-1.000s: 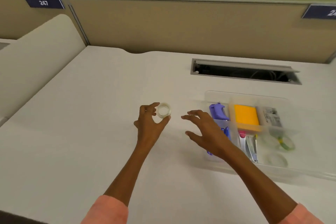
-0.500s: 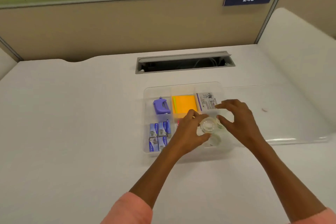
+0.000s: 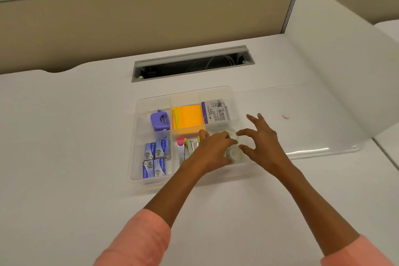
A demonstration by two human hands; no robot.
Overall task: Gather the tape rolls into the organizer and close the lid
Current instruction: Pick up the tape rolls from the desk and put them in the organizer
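A clear plastic organizer (image 3: 138, 136) sits mid-desk, its transparent lid (image 3: 313, 119) lying flat and open to the right. My left hand (image 3: 213, 149) reaches into the front right compartment, fingers curled around a clear tape roll (image 3: 235, 154) held low inside it. Another pale roll (image 3: 231, 132) shows faintly just behind my fingers. My right hand (image 3: 262, 142) hovers over the organizer's right edge with fingers spread, thumb and forefinger close to the held roll, holding nothing.
Other compartments hold a purple tool (image 3: 159, 121), orange sticky notes (image 3: 187, 117), a labelled pack (image 3: 216, 111), blue staple boxes (image 3: 155, 157) and staplers (image 3: 183, 149). A cable slot (image 3: 192, 65) opens behind. A white divider (image 3: 334, 60) rises at the right.
My left hand carried the tape roll from the bare desk to the organizer and has lowered it into the front right compartment. My right hand drew back slightly with fingers spread.
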